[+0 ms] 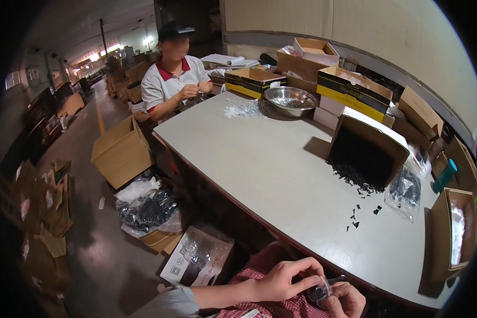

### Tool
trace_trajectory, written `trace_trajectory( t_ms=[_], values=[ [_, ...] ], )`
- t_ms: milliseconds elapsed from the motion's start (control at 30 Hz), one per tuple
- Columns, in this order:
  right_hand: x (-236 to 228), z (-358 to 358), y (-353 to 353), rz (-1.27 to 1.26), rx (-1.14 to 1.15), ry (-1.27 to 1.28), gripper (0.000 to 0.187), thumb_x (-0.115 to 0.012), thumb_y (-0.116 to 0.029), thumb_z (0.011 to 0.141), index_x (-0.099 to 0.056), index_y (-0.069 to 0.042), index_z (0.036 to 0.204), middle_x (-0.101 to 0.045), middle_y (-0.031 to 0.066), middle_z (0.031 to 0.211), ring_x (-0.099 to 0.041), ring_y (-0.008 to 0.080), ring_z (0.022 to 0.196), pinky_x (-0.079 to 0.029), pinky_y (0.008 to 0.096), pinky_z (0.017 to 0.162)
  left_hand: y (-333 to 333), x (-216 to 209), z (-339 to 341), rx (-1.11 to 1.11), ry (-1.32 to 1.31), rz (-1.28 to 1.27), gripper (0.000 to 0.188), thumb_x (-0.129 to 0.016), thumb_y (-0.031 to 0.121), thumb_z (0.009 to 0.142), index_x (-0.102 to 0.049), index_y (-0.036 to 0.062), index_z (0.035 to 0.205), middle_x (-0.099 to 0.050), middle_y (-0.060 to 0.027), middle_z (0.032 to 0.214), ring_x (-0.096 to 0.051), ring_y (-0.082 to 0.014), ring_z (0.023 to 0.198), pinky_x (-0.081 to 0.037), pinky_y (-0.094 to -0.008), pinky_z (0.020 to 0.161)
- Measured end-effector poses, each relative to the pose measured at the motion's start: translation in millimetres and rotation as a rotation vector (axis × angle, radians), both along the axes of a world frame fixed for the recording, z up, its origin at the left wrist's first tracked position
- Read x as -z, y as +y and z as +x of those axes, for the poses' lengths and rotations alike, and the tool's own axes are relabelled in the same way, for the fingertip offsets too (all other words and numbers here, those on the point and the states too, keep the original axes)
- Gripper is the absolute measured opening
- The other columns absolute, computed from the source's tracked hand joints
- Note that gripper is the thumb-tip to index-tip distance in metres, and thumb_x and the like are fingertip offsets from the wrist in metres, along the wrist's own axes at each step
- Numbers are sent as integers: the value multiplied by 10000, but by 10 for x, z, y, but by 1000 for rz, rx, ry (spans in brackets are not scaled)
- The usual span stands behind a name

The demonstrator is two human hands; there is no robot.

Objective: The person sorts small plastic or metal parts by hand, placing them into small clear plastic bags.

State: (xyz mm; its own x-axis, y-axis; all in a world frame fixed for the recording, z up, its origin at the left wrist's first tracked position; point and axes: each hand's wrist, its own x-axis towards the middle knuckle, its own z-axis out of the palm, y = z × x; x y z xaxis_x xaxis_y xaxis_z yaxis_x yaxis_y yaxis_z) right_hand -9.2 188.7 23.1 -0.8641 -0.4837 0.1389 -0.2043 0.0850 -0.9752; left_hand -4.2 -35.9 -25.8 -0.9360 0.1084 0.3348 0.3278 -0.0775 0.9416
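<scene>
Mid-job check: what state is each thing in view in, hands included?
Left hand: fingers pinched on the clear plastic piece.
Right hand: closed on the same piece.
Clear plastic piece: held between both hands.
White box: tipped on its side, open.
Black pieces: spilled from that box onto the table.
Metal bowl: upright, holding small pieces.
Yellow-and-black box behind the white one: open-topped.
Co-worker's hands: close together, contents unclear.

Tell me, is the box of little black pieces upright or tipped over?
Tipped: the box opens sideways, and black pieces spill from its mouth onto the table.
</scene>
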Motion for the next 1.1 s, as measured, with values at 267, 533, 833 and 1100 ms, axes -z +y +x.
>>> trace_trajectory(
  t_ms=[267, 533, 833, 1100],
  values=[
    [150, 116, 83, -179, 84, -68, 65, -615, 51, 1019, -648, 25, 1069, -666, 88, 1153, -602, 133, 999, -477, 253, 892, 182, -2, 152, 239, -230, 132, 254, -706, 218, 1045, -643, 19, 1191, -717, -23, 948, -629, -22, 844, -515, -224, 738],
    [306, 255, 386, -32, 193, 129, 253, -745, -188, 996, -724, 48, 1085, -734, 123, 869, -732, 226, 774, -557, 316, 722, 519, -267, -260, 422, 72, -108, 123, -686, 52, 1032, -721, -32, 1115, -747, -79, 944, -692, -103, 834, -568, -276, 727],
    [288, 674, 1290, -388, 833, 237, 255, -575, -163, 1095, -680, 52, 1006, -717, 125, 833, -697, 178, 732, -567, 308, 674, 902, -627, -786, 467, 43, -461, 137, -631, 82, 1065, -686, 9, 1166, -722, -50, 850, -650, -103, 694, -497, -258, 611],
    [287, 876, 1869, -247, 1223, 85, 241, -652, -88, 1035, -675, 18, 1251, -730, 108, 1132, -697, 135, 919, -578, 288, 853, 680, -678, -1364, 310, 34, -405, 155, -573, 93, 1089, -629, 3, 1202, -569, -9, 813, -567, -86, 731, -479, -258, 687]
  ],
)
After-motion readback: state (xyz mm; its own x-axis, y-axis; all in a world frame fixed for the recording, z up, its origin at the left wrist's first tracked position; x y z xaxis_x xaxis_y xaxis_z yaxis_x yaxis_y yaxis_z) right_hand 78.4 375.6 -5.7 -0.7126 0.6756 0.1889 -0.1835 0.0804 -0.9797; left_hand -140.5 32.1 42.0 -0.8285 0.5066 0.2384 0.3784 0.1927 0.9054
